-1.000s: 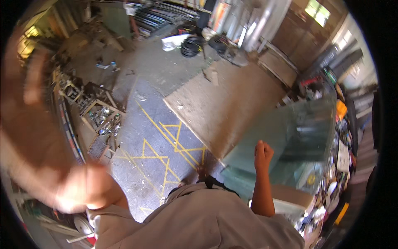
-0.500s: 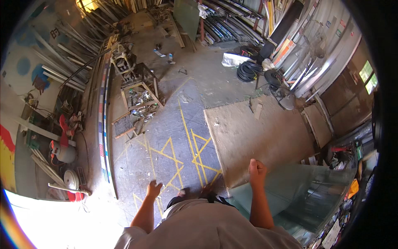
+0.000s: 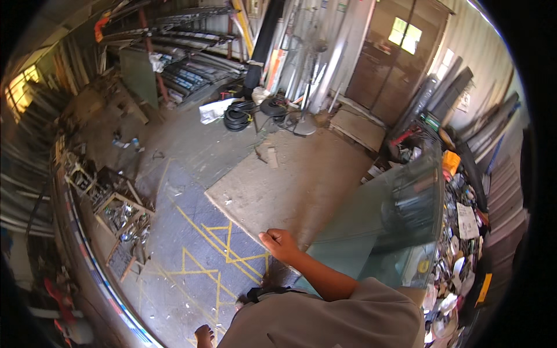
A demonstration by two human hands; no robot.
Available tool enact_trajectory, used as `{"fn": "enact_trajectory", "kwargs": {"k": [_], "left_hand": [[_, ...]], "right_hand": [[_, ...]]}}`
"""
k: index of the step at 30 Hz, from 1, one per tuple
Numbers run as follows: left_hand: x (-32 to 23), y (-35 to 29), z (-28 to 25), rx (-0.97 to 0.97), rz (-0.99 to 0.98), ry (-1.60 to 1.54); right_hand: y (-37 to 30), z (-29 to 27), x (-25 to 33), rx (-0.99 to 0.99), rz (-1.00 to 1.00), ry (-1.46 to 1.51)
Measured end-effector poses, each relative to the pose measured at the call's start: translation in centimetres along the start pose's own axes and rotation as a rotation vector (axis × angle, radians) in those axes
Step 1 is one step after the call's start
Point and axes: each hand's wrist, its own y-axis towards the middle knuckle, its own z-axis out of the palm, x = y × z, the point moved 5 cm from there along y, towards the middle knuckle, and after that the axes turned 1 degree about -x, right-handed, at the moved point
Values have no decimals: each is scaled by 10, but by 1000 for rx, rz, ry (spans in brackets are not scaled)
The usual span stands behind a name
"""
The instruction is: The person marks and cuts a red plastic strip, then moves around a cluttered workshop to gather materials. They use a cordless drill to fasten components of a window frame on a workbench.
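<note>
My right hand is raised in front of my body, its fingers curled into a fist with nothing visible in it. It hovers over the near edge of a large brown board and touches nothing that I can see. Low at the bottom edge, my left hand hangs beside my body, fingers loosely apart and nothing in them. Under it is the blue-grey floor with yellow painted lines. Large greenish glass sheets lie to the right of my right forearm.
A cluttered heap of small items borders the glass on the right. Black coiled hose and a standing fan are at the back. A wooden frame stand with scraps stands left. Metal profiles fill a far rack.
My view has swung to the right, bringing the brown door and cluttered heap further in. My right hand has moved inward across my body; my left hand has dropped toward the bottom edge.
</note>
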Motion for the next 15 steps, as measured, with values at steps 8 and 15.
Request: {"fn": "enact_trajectory", "kwargs": {"k": [8,15], "left_hand": [[-132,-39,47,84,128,89],[-81,7,34,158,121,-54]], "right_hand": [[-44,-35,-8,-153,75,29],[-48,-27,-37,-158,76,-4]]}}
